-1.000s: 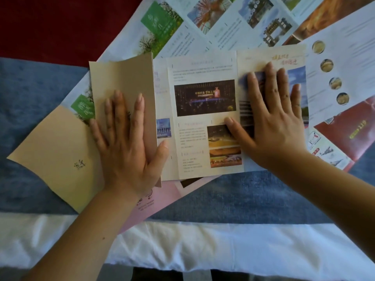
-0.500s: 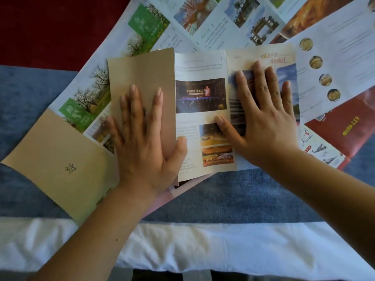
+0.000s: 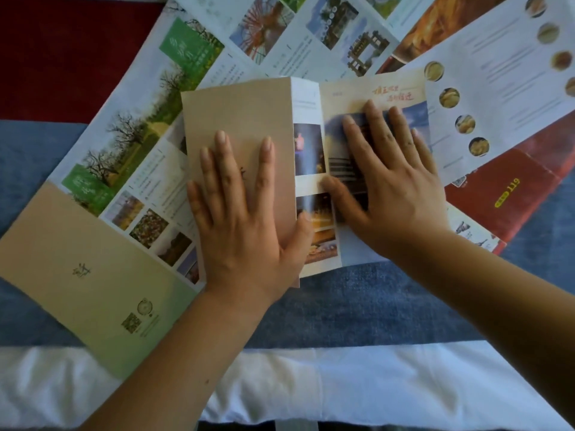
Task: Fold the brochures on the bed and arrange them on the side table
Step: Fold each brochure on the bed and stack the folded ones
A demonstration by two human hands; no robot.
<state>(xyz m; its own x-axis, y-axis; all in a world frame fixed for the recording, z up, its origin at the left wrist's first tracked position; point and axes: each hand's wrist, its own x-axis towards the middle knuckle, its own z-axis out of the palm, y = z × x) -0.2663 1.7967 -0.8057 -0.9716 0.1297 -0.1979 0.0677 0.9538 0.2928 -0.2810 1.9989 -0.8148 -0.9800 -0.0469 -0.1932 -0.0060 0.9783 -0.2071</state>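
Both hands are lying flat with fingers spread, grasping nothing: the left hand (image 3: 245, 219) is pressing the brochure's tan flap (image 3: 236, 116), the right hand (image 3: 395, 185) its right panel.

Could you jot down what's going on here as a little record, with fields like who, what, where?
Who: a person, seen only as two bare arms and hands
Left hand: flat on the tan flap of the brochure being folded
Right hand: flat on that brochure's printed right panel
Fold: tan flap laid over the middle panel, a strip of photos still uncovered
Other brochures: open and overlapping, among them a tree-photo brochure and a red one
Surface: blue bedcover
Side table: not in view
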